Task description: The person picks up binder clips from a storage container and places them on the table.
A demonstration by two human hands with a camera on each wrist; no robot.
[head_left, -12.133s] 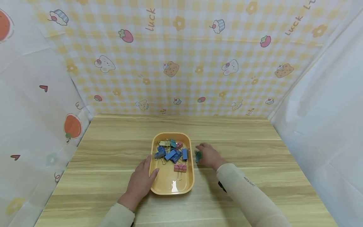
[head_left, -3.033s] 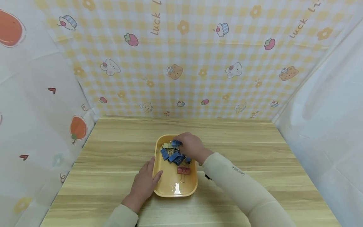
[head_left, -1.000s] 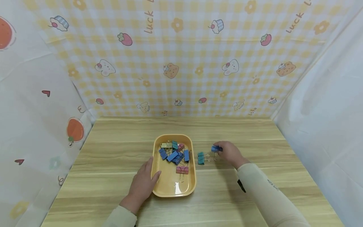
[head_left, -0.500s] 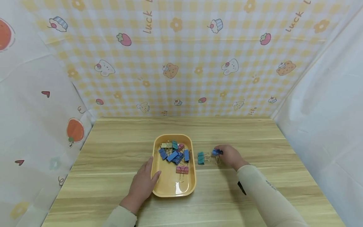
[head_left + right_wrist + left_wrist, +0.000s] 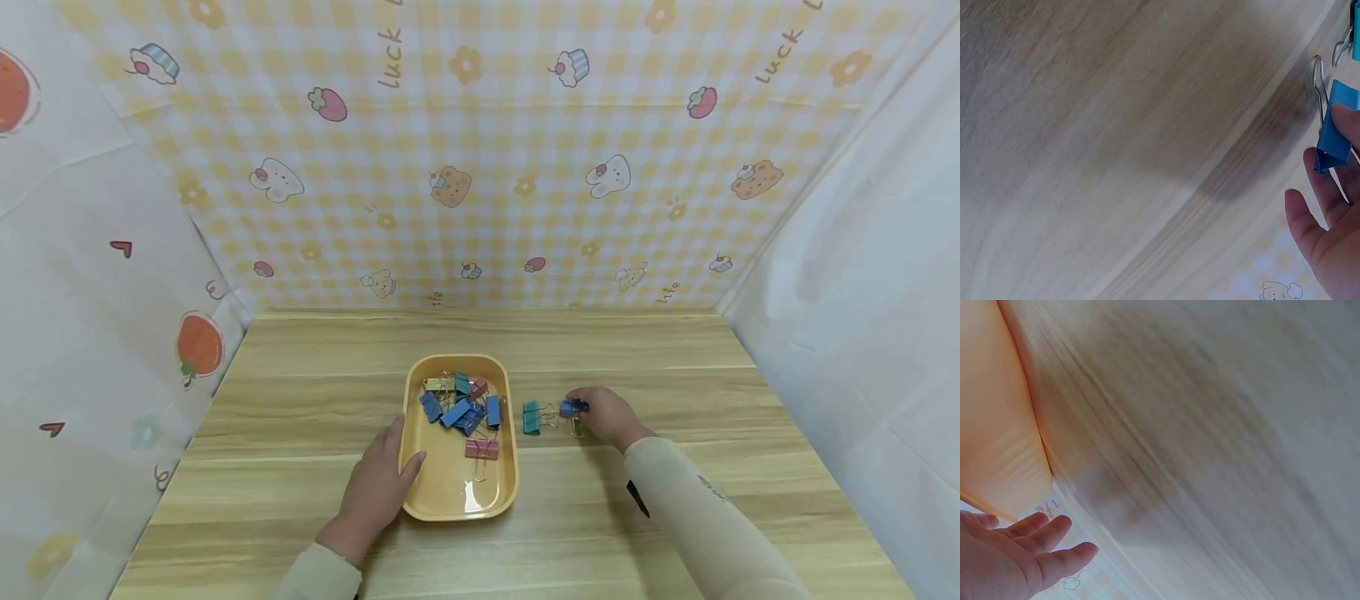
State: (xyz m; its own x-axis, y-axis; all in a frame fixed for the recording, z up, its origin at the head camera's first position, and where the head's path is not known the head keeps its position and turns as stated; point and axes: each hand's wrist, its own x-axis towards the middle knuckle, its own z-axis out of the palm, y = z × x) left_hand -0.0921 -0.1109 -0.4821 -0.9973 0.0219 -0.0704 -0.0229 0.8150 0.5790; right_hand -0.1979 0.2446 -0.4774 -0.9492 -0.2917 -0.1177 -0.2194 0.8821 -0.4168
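My right hand [image 5: 609, 415] pinches a blue binder clip [image 5: 573, 407] between thumb and fingers, low over the wooden table to the right of the tray. In the right wrist view the blue clip [image 5: 1338, 125] has a wire handle sticking out. A teal binder clip [image 5: 532, 418] lies just left of it, handles pointing right. My left hand [image 5: 375, 483] rests against the left side of the yellow tray [image 5: 442, 503], its thumb over the rim. Its fingers [image 5: 1047, 537] look extended in the left wrist view. Blue binder clips [image 5: 456, 412] crowd the tray's far half.
Among them in the tray are a pale yellow clip [image 5: 439, 384], a teal clip [image 5: 462, 383] and a pink clip [image 5: 482, 449]. Behind the table [image 5: 300, 375] hangs a checked cloth [image 5: 495, 233]; white cloths flank both sides.
The teal clip, earlier under my right hand, now lies on the table. My right hand has since reached into the tray, brought a blue clip out rightward and lowered it. The left hand stays at the tray.
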